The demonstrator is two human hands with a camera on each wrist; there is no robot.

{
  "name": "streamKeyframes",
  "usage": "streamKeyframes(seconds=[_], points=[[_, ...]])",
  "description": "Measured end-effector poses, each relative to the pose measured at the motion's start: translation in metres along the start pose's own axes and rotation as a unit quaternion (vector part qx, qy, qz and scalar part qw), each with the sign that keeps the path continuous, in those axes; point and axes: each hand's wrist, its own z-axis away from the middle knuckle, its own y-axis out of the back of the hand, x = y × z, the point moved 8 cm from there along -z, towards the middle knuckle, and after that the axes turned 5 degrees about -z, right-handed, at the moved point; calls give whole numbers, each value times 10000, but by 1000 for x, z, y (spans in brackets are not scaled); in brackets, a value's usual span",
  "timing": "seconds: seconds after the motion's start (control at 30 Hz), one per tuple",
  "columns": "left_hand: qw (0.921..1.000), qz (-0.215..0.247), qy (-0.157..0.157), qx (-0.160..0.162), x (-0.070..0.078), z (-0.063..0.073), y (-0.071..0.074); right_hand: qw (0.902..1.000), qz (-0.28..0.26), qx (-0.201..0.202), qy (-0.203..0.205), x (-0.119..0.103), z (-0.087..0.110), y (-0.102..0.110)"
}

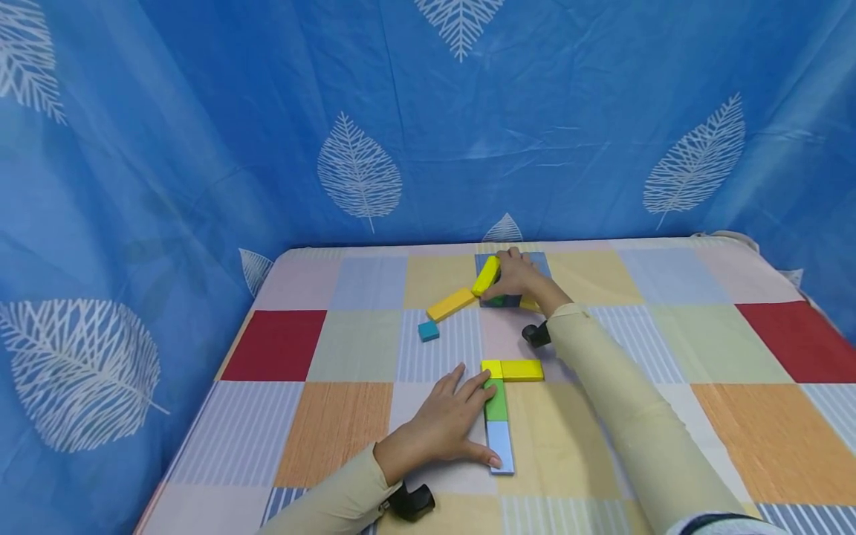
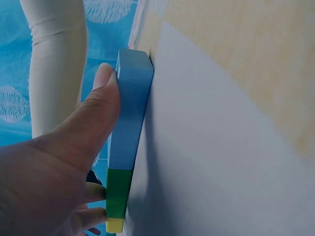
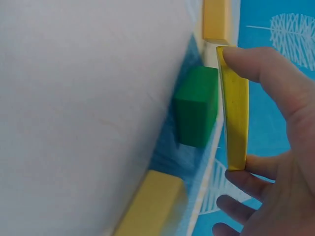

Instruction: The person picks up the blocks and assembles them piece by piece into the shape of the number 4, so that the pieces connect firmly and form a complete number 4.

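Note:
My left hand lies spread beside a row of blocks. Its thumb rests on the light blue block, and fingertips touch the green block and the small yellow end block. A long yellow block meets that end, so the blocks form a corner. Farther back, my right hand pinches a yellow block between thumb and fingertips. In the right wrist view, this yellow block is raised above the cloth, near a green block.
An orange-yellow block and a small teal block lie left of my right hand. Another yellow block is near the green one. A patchwork cloth covers the table; a blue leaf-print curtain hangs behind it.

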Motion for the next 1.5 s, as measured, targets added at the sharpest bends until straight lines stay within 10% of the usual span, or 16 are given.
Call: streamKeyframes(seconds=[0.9,1.5], points=[[10000,-71,15,55,0,-2,-3,9723,-911,541,2084,-27,79,6],[9999,-150,20,37,0,-2,-3,9736,-647,-25,2190,-18,100,-28]])
